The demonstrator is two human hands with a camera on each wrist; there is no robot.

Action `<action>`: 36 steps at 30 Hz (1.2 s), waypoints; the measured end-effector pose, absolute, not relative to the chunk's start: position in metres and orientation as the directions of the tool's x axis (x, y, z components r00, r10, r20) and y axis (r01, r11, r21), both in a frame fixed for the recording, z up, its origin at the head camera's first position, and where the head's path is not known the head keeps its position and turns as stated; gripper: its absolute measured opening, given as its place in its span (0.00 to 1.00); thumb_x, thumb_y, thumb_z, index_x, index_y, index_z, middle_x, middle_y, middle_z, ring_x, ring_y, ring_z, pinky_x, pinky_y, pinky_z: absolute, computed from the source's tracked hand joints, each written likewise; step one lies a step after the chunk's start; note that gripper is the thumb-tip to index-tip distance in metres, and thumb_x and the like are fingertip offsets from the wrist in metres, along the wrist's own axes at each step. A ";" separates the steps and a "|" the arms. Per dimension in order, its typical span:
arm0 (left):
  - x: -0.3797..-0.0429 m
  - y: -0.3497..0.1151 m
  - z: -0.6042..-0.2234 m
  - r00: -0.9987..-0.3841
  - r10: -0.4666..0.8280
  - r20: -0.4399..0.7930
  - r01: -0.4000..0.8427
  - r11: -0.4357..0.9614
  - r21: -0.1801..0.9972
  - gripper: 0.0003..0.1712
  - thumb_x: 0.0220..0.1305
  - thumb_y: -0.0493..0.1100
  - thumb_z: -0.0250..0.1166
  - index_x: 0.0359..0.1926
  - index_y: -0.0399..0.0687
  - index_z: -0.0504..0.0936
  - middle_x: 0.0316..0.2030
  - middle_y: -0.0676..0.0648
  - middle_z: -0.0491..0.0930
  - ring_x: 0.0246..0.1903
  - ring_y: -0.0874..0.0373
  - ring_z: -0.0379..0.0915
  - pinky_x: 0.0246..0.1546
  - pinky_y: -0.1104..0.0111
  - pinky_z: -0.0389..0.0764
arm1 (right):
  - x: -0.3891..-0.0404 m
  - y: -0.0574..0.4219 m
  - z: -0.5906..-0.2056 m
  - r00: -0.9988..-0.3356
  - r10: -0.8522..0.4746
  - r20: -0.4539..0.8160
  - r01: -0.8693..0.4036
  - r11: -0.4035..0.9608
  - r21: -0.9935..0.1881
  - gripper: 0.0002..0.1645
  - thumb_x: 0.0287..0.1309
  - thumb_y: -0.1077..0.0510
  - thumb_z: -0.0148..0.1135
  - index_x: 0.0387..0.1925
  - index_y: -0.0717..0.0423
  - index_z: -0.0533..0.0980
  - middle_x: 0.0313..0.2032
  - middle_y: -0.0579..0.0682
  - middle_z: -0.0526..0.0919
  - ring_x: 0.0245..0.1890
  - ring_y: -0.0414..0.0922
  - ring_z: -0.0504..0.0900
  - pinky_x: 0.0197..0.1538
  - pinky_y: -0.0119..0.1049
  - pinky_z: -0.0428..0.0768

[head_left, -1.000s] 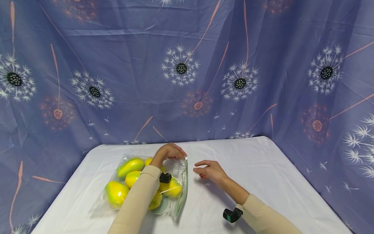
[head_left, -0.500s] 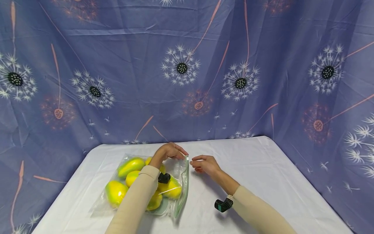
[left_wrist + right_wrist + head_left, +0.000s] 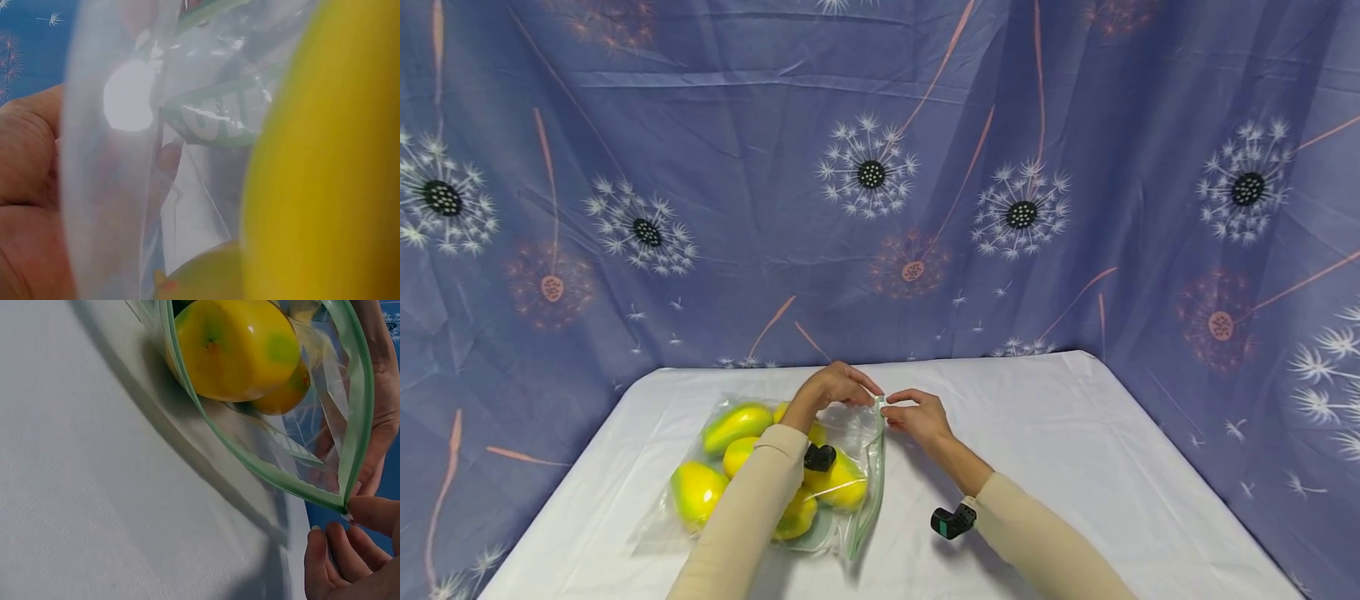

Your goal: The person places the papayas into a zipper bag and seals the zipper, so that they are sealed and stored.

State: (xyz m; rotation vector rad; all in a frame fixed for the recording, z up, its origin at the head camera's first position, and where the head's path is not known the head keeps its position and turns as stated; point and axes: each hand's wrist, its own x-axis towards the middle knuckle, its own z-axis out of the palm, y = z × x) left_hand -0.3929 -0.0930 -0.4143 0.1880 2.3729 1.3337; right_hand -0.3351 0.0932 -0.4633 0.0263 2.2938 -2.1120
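Note:
A clear zip bag (image 3: 853,427) lies on the white table with several yellow-green mangoes (image 3: 698,495) inside. Its green zip edge (image 3: 361,412) faces right and gapes in the right wrist view. My left hand (image 3: 841,386) reaches over the bag and grips its far corner at the mouth. At that corner sits a small white slider (image 3: 347,517). My right hand (image 3: 919,415) meets it from the right, thumb and forefinger tips around the slider, other fingers curled beneath. In the left wrist view, the plastic and a near mango (image 3: 331,169) hide part of the left fingers.
The white-covered table (image 3: 1045,442) extends to the right of the bag. A blue dandelion-print curtain (image 3: 760,208) hangs behind it and along both sides. Each wrist carries a small black camera, such as the right wrist camera (image 3: 953,522).
My right hand has moved left and slightly away from me, from beside the bag to its slider corner. The left hand keeps its grip there, and the bag has hardly moved.

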 end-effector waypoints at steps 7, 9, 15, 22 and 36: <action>-0.393 -0.094 -0.413 -0.907 0.314 -0.282 -0.086 0.515 0.853 0.14 0.56 0.33 0.74 0.46 0.43 0.91 0.38 0.47 0.90 0.38 0.56 0.83 0.48 0.62 0.85 | -0.337 0.088 -0.466 -1.000 0.018 -0.025 0.026 0.073 -0.997 0.15 0.52 0.63 0.73 0.43 0.65 0.84 0.31 0.59 0.89 0.30 0.47 0.89 0.42 0.42 0.89; -0.393 -0.094 -0.413 -0.908 0.316 -0.276 -0.081 0.515 0.854 0.14 0.56 0.34 0.74 0.45 0.43 0.91 0.41 0.47 0.89 0.39 0.55 0.84 0.50 0.60 0.84 | -0.338 0.086 -0.467 -1.000 0.019 -0.024 0.026 0.073 -0.997 0.15 0.52 0.63 0.73 0.43 0.65 0.83 0.31 0.59 0.89 0.29 0.46 0.89 0.42 0.42 0.89; -0.394 -0.094 -0.412 -0.912 0.316 -0.260 -0.067 0.510 0.857 0.12 0.56 0.33 0.74 0.43 0.44 0.92 0.43 0.46 0.89 0.41 0.53 0.84 0.51 0.59 0.85 | -0.338 0.083 -0.467 -1.000 0.010 -0.023 0.024 0.046 -0.999 0.15 0.53 0.64 0.72 0.43 0.66 0.82 0.32 0.60 0.89 0.28 0.44 0.88 0.42 0.40 0.88; -0.394 -0.095 -0.412 -0.924 0.315 -0.216 -0.029 0.506 0.862 0.12 0.58 0.33 0.72 0.44 0.43 0.91 0.45 0.45 0.88 0.46 0.51 0.84 0.55 0.56 0.84 | -0.339 0.079 -0.467 -0.999 0.035 0.021 -0.019 0.053 -0.998 0.14 0.54 0.65 0.71 0.42 0.68 0.83 0.33 0.62 0.89 0.30 0.46 0.89 0.43 0.44 0.89; -0.390 -0.091 -0.405 -0.956 0.247 -0.161 -0.018 0.495 0.869 0.10 0.57 0.32 0.72 0.40 0.42 0.92 0.42 0.42 0.89 0.47 0.49 0.85 0.58 0.53 0.82 | -0.338 0.080 -0.467 -0.999 0.022 0.026 -0.023 0.122 -0.992 0.13 0.52 0.64 0.71 0.40 0.67 0.83 0.29 0.58 0.89 0.26 0.44 0.88 0.40 0.43 0.89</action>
